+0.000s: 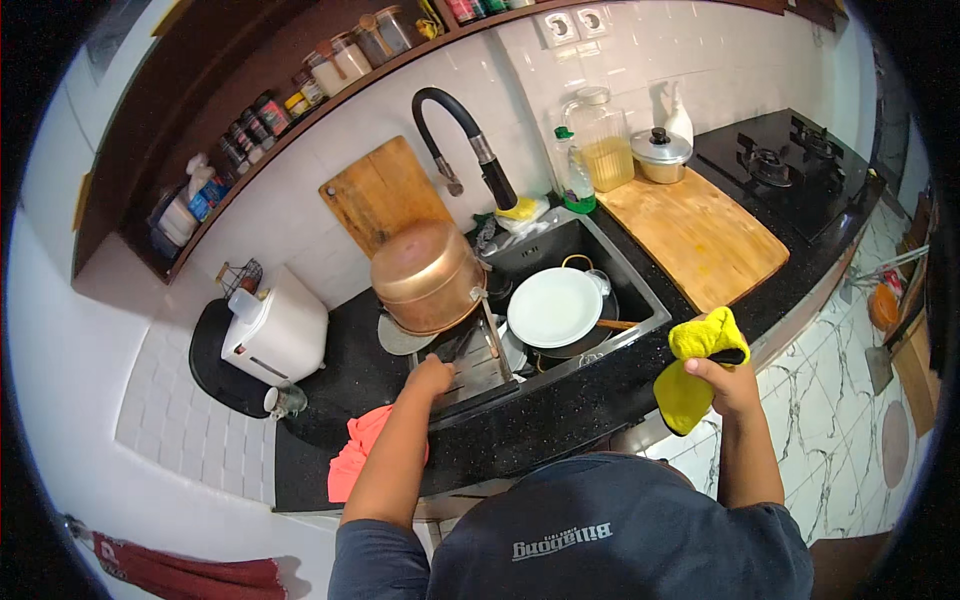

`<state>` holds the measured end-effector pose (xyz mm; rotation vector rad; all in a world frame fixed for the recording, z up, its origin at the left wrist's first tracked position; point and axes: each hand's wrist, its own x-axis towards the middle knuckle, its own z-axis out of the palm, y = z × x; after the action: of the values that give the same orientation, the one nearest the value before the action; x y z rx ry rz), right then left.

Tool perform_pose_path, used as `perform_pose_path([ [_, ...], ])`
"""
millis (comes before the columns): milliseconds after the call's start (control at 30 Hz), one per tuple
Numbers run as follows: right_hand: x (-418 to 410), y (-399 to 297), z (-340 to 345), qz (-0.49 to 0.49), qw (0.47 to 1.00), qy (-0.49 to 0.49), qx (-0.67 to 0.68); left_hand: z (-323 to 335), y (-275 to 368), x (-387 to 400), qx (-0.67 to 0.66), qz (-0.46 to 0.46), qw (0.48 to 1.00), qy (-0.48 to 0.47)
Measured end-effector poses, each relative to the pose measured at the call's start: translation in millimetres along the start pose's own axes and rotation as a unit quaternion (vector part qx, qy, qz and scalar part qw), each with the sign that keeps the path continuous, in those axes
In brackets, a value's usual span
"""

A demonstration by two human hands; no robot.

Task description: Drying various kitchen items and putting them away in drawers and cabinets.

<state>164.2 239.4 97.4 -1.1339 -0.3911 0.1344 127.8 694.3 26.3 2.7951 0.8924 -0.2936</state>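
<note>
My right hand grips a yellow microfiber cloth with dark edging, bunched above the fist and hanging below it, in front of the counter edge. Over the sink's ribbed drainboard is my left hand, its fingers curled. A dark blurred shape lies just beyond those fingers, and I cannot tell whether they hold it. Behind that hand a large copper-coloured pot sits upside down, partly over a round grey disc. A coral-red cloth lies crumpled beside my left forearm.
The sink basin holds a white plate atop a dark pan and other dishes. A black faucet arches behind. Right are a wooden board, lidded pot and gas hob; left, a white dispenser and glass jar.
</note>
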Motion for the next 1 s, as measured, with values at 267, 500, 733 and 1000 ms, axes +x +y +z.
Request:
perform_pose_path([
  [267, 52.6, -2.1, 33.1, -0.066, 0.987, -0.097, -0.112, -70.6, 6.7, -82.6, -0.122, 0.066, 0.990, -0.012],
  [500, 117.6, 16.9, 126.8, -0.305, 0.906, -0.141, -0.259, -98.9, 68.4, -129.9, -0.295, 0.093, 0.932, -0.188],
  [733, 105.0, 58.9, 168.9, -0.191, 0.779, -0.381, -0.460, -111.1, 79.0, -140.4, -0.222, 0.137, 0.958, -0.119],
  [1000, 106.2, 47.5, 151.8, -0.356, 0.620, -0.520, -0.467, -123.0, 65.5, -145.1, -0.132, 0.216, 0.962, -0.101],
])
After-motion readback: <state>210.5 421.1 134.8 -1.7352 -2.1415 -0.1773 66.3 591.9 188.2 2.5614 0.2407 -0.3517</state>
